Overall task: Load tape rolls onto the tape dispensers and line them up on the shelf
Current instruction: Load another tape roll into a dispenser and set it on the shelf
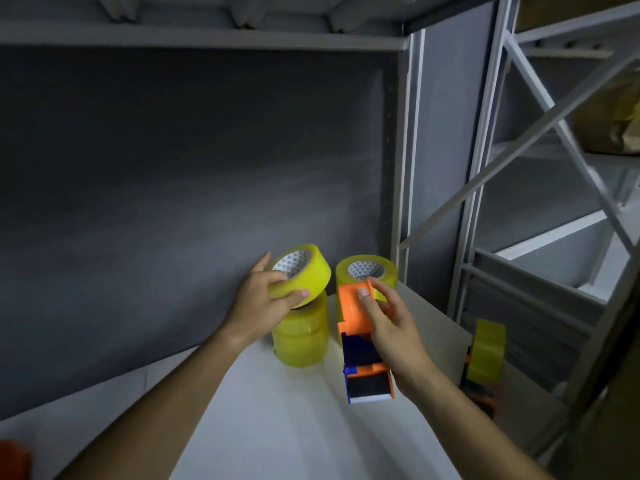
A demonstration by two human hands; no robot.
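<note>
The left hand (263, 299) grips a yellow tape roll (298, 273), fingers curled round its rim, tilted just above the stack of rolls (301, 336) near the shelf's (277, 427) back edge; the right hand (391, 327) holds an unloaded orange-and-blue dispenser (360, 337) beside it, fingers wrapped round the body, in front of a second stack (365, 271). One loaded dispenser (485, 362) already stands at the shelf's right edge; judging by this, loading is partly done, with the held pair not yet joined and several rolls left; an orange object (12, 460) at the lower-left corner cannot be identified.
</note>
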